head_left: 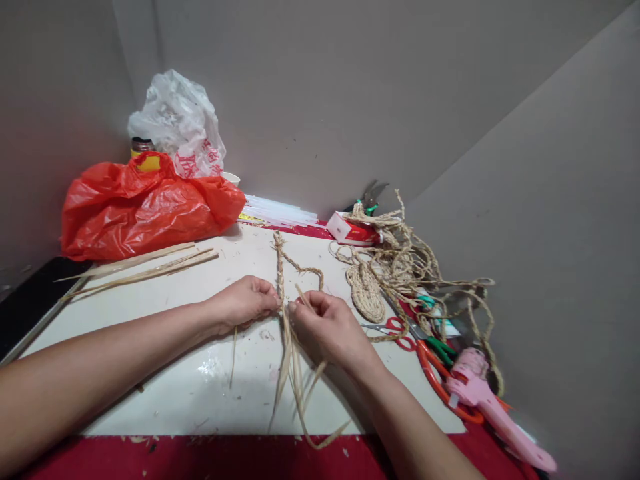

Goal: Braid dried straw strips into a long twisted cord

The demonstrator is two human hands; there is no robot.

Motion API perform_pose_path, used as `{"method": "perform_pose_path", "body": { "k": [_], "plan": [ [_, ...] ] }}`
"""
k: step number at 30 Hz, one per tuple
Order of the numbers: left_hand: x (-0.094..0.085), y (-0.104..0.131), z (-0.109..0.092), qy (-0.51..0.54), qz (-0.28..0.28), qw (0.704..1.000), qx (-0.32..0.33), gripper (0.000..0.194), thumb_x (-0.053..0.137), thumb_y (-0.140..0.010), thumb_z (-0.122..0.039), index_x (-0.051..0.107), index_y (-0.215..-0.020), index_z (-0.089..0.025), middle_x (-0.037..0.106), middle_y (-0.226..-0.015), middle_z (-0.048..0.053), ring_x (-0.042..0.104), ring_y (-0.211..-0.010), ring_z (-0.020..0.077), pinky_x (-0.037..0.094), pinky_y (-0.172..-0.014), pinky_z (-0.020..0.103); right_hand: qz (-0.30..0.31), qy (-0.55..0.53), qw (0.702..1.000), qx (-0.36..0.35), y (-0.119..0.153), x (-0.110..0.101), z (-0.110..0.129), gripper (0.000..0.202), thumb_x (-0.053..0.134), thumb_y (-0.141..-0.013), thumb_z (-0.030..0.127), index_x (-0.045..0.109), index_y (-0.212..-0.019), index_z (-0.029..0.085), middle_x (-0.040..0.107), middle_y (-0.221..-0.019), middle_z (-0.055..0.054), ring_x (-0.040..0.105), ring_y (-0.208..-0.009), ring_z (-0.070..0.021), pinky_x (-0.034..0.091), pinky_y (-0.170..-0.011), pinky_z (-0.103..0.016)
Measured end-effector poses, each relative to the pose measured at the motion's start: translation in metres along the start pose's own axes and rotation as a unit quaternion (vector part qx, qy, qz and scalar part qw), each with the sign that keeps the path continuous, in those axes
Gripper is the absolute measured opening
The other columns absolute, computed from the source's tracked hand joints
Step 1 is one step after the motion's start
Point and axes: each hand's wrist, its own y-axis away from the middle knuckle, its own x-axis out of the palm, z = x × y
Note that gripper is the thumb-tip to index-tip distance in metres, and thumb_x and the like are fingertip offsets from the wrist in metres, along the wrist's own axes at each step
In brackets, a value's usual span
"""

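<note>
A braid of dry straw-coloured fibre point(280, 267) lies on the white board, with loose flat strands point(296, 373) trailing from its lower end toward me. My left hand point(250, 301) pinches at the left side of the braid's lower end, and a thin strand hangs beneath its fingers. On the other side my right hand point(327, 320) is closed on a fibre strand point(303, 295) whose tip sticks up past the thumb. From the braid's top a thinner twisted cord point(303, 268) curves right, down to behind my right hand.
The white board point(165, 393) rests on a red surface. Loose fibre strips point(150, 270) and a red plastic bag point(150, 210) are at left, beneath a white bag point(175, 120). Right stand a woven oval piece point(366, 293), tangled cord point(410, 257), red-handled scissors point(397, 330) and a pink glue gun point(493, 407).
</note>
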Motion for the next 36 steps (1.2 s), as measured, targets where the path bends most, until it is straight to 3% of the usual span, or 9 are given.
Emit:
{"method": "perform_pose_path", "body": {
  "k": [5, 9, 13, 16, 23, 28, 30, 34, 36],
  "plan": [
    [-0.001, 0.001, 0.000, 0.005, 0.005, 1.000, 0.006, 0.014, 0.057, -0.070, -0.025, 0.047, -0.063, -0.019, 0.036, -0.042, -0.009, 0.022, -0.033, 0.0038, 0.010, -0.035, 0.022, 0.040, 0.122, 0.992, -0.018, 0.012, 0.001, 0.005, 0.031, 0.055, -0.070, 0.029, 0.035, -0.049, 0.020, 0.030, -0.047, 0.006, 0.027, -0.046, -0.0078, 0.021, -0.042, -0.021],
    [-0.002, 0.002, 0.000, 0.002, 0.010, 1.000, 0.005, 0.016, 0.058, -0.070, -0.028, 0.047, -0.063, -0.018, 0.037, -0.043, -0.009, 0.023, -0.033, 0.0035, 0.011, -0.035, 0.022, 0.047, 0.135, 0.989, -0.031, 0.012, -0.006, 0.003, 0.029, 0.052, -0.072, 0.028, 0.032, -0.052, 0.020, 0.028, -0.049, 0.006, 0.027, -0.046, -0.0078, 0.020, -0.042, -0.021],
    [-0.002, 0.001, 0.002, 0.002, 0.013, 1.000, 0.010, 0.016, 0.058, -0.070, -0.028, 0.047, -0.062, -0.018, 0.035, -0.042, -0.009, 0.022, -0.033, 0.0038, 0.012, -0.034, 0.022, 0.074, 0.149, 0.986, -0.007, 0.011, -0.006, 0.000, 0.030, 0.058, -0.071, 0.034, 0.038, -0.054, 0.019, 0.032, -0.048, 0.006, 0.028, -0.045, -0.0078, 0.020, -0.041, -0.021],
    [-0.003, 0.000, 0.002, -0.003, 0.011, 1.000, 0.009, 0.017, 0.058, -0.070, -0.029, 0.047, -0.063, -0.018, 0.035, -0.042, -0.009, 0.022, -0.034, 0.0040, 0.012, -0.034, 0.021, 0.079, 0.144, 0.986, -0.004, 0.011, -0.004, 0.000, 0.027, 0.056, -0.071, 0.030, 0.040, -0.052, 0.019, 0.032, -0.048, 0.006, 0.028, -0.045, -0.0077, 0.021, -0.042, -0.021],
    [-0.004, -0.001, 0.004, -0.013, 0.018, 1.000, 0.001, 0.018, 0.059, -0.071, -0.032, 0.048, -0.064, -0.019, 0.036, -0.043, -0.009, 0.023, -0.033, 0.0043, 0.012, -0.033, 0.021, 0.134, 0.156, 0.978, -0.016, -0.004, -0.031, 0.002, 0.031, 0.053, -0.076, 0.038, 0.044, -0.054, 0.018, 0.031, -0.052, 0.006, 0.026, -0.048, -0.0081, 0.021, -0.045, -0.022],
    [-0.003, -0.001, 0.003, -0.017, 0.009, 1.000, -0.006, 0.015, 0.059, -0.070, -0.029, 0.049, -0.064, -0.019, 0.036, -0.042, -0.009, 0.023, -0.032, 0.0044, 0.012, -0.033, 0.021, 0.059, 0.293, 0.949, -0.095, -0.019, -0.037, -0.016, 0.030, 0.052, -0.079, 0.037, 0.050, -0.056, 0.018, 0.040, -0.051, 0.004, 0.035, -0.051, -0.0105, 0.027, -0.048, -0.022],
    [-0.001, -0.002, 0.003, -0.016, 0.001, 1.000, -0.001, 0.015, 0.059, -0.070, -0.028, 0.050, -0.063, -0.018, 0.037, -0.042, -0.009, 0.024, -0.033, 0.0044, 0.013, -0.033, 0.021, 0.037, 0.321, 0.939, -0.117, -0.018, -0.039, -0.020, 0.028, 0.051, -0.081, 0.039, 0.059, -0.065, 0.017, 0.048, -0.054, 0.002, 0.042, -0.053, -0.0126, 0.030, -0.050, -0.023],
    [0.001, -0.003, 0.004, -0.016, -0.011, 1.000, 0.003, 0.015, 0.059, -0.070, -0.027, 0.049, -0.062, -0.018, 0.038, -0.043, -0.008, 0.025, -0.033, 0.0038, 0.013, -0.034, 0.021, -0.057, 0.256, 0.955, -0.137, 0.006, -0.046, -0.007, 0.038, 0.044, -0.086, 0.043, 0.064, -0.102, 0.015, 0.064, -0.078, -0.007, 0.056, -0.071, -0.0190, 0.041, -0.064, -0.028],
    [0.002, -0.003, 0.005, -0.016, -0.013, 1.000, 0.001, 0.016, 0.059, -0.069, -0.027, 0.049, -0.062, -0.018, 0.038, -0.043, -0.008, 0.025, -0.033, 0.0037, 0.012, -0.034, 0.021, -0.101, 0.175, 0.970, -0.132, 0.026, -0.044, 0.007, 0.039, 0.044, -0.086, 0.042, 0.063, -0.106, 0.015, 0.064, -0.079, -0.007, 0.056, -0.070, -0.0184, 0.042, -0.063, -0.028]
  ]
}}
